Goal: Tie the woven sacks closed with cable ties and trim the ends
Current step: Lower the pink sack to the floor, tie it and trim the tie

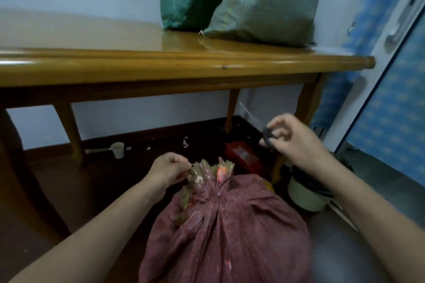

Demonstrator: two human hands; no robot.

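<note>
A full dark red woven sack (230, 232) stands on the floor in front of me, its neck gathered tight and its ruffled mouth (207, 174) sticking up. My left hand (167, 170) pinches something thin and dark at the left edge of that mouth; I cannot tell whether it is a cable tie's end. My right hand (292, 138) is raised to the right of the sack and grips a pair of scissors (259, 126) by the dark handles, blades pointing up and left. Two green woven sacks (264, 2) lean against the wall on the table.
A wooden table (161, 64) spans the view just beyond the sack, its legs close behind. Under it lie a white scoop (115, 149) and a red box (243, 154). A pale pot (308, 193) sits to the right of the sack. A blue patterned panel stands at right.
</note>
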